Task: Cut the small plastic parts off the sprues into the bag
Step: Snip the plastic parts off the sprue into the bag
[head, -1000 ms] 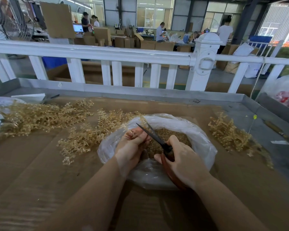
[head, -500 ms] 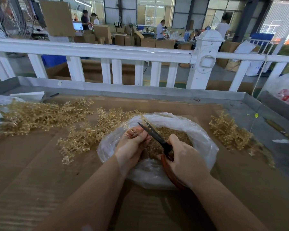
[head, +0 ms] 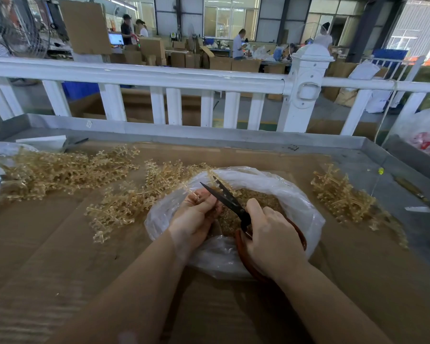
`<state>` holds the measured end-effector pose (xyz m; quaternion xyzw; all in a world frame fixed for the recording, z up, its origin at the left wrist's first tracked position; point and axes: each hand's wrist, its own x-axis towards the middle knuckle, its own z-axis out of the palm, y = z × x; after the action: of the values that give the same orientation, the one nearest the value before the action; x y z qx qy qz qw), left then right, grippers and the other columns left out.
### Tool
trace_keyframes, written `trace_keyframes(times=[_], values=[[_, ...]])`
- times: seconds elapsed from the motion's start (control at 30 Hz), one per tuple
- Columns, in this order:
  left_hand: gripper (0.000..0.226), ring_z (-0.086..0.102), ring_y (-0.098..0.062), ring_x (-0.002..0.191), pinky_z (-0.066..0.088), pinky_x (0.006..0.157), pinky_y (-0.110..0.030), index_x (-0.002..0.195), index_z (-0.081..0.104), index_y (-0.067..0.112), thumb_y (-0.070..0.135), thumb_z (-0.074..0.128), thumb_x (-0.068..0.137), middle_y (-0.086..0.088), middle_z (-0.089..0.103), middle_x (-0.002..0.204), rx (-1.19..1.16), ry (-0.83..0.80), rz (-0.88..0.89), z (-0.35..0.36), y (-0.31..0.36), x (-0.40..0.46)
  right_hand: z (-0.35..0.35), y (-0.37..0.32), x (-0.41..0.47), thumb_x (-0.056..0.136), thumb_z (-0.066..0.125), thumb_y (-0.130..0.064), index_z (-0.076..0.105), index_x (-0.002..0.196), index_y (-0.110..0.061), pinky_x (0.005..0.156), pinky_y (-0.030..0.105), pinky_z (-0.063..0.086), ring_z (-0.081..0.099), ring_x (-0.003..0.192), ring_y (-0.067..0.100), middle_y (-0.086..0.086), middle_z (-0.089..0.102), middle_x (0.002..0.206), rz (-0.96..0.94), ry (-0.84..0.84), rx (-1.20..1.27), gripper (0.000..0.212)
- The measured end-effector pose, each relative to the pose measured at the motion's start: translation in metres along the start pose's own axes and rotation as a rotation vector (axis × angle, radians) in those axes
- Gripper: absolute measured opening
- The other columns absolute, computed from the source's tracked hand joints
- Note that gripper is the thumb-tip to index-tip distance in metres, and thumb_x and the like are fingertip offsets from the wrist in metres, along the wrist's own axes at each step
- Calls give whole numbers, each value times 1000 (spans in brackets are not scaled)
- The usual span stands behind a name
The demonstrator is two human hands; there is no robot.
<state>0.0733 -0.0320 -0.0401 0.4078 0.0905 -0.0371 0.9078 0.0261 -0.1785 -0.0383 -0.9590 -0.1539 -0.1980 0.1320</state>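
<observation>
Since a second ago little has shifted: both hands stay over the bag's mouth, and the scissors' (head: 230,200) blades, parted wider before, now stand only a little apart with their tips just beyond the left fingers. Beneath both forearms lies brown cardboard (head: 47,256), covering the grey metal table (head: 372,167), with a white railing (head: 159,78) well beyond the hands. Directly under the hands sits the clear plastic bag (head: 305,214), its mouth spread wide and its bottom filled with cut amber parts (head: 261,197). Left of the left hand and spreading away from it lies a big heap of uncut sprues (head: 60,170), one tangle of it reaching right up to the bag's rim; well right of the right hand lies a smaller pile of sprues (head: 343,197). The right hand (head: 273,234) grips the scissors by their reddish-brown handles, fingers curled round them, blades pointing up and away to the left. The left hand (head: 196,214) pinches a thin sprue (head: 215,181) between thumb and fingers, held above the bag, its far end poking past the blades; whether the blades actually touch it is hard to tell from here.
</observation>
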Motion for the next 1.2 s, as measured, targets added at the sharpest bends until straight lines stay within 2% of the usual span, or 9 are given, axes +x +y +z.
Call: trace_keyframes(times=[0.2, 0.3, 0.47, 0.63, 0.8, 0.9, 0.97, 1.07, 1.2], values=[[20, 60, -4, 49, 50, 49, -13, 83, 53, 7, -8, 45, 93, -8, 58, 77, -16, -5, -10, -1, 2, -2, -6, -8, 1, 83, 65, -18, 57, 109, -12, 50, 24, 34, 60, 65, 26, 9, 61, 73, 24, 28, -88, 28], [21, 60, -5, 49, 50, 48, -14, 81, 53, 6, -9, 45, 93, -8, 59, 76, -24, -17, -16, -3, 3, -2, -7, -10, 0, 80, 69, -16, 60, 106, -13, 45, 21, 32, 59, 57, 22, 7, 60, 67, 42, 57, -128, 27], [19, 58, -6, 53, 50, 51, -14, 82, 54, 7, -8, 47, 92, -8, 55, 80, -5, -32, -17, -2, 3, -2, -1, -5, -1, 93, 51, -24, 50, 120, -18, 54, 19, 33, 60, 70, 19, 4, 62, 81, 6, 24, -81, 27], [18, 58, -8, 62, 50, 54, -13, 83, 55, 9, -6, 50, 92, -6, 56, 82, 19, -32, -38, -2, 4, -3, 3, -3, -2, 91, 56, -27, 52, 117, -14, 53, 19, 34, 61, 65, 19, 4, 63, 76, 3, 33, -34, 30], [14, 58, -12, 70, 52, 57, -15, 97, 56, 7, -5, 49, 93, -8, 59, 86, 23, -28, -68, -4, 6, -4, 3, -2, -3, 89, 60, -30, 54, 112, -12, 51, 16, 30, 58, 59, 15, 2, 62, 72, 11, 47, -19, 30], [14, 62, -12, 62, 53, 63, -21, 89, 60, 9, 0, 50, 93, -3, 68, 70, 14, -6, -98, -4, 8, -4, 4, -1, -4, 89, 56, -35, 49, 107, -16, 50, 15, 24, 53, 61, 13, -2, 58, 73, 15, 45, 29, 27], [12, 62, -10, 57, 52, 63, -20, 86, 61, 10, 7, 53, 93, -1, 66, 65, 7, 2, -111, -1, 9, -3, 4, -1, -5, 89, 56, -37, 46, 102, -20, 52, 18, 27, 57, 65, 14, -5, 57, 75, 29, 44, 67, 24], [12, 59, -10, 55, 50, 58, -18, 84, 60, 9, 5, 53, 93, -3, 64, 66, 37, 11, -107, 0, 7, 0, 4, -1, -4, 88, 58, -40, 45, 102, -22, 58, 18, 34, 61, 74, 13, -6, 61, 82, 43, 44, 122, 26], [8, 60, -10, 55, 52, 56, -17, 93, 60, 6, 5, 52, 93, -6, 61, 74, 62, -55, -119, -2, 8, -1, 3, -4, -1, 90, 56, -44, 43, 105, -22, 62, 18, 34, 61, 82, 13, -5, 63, 88, 37, 67, 134, 29]])
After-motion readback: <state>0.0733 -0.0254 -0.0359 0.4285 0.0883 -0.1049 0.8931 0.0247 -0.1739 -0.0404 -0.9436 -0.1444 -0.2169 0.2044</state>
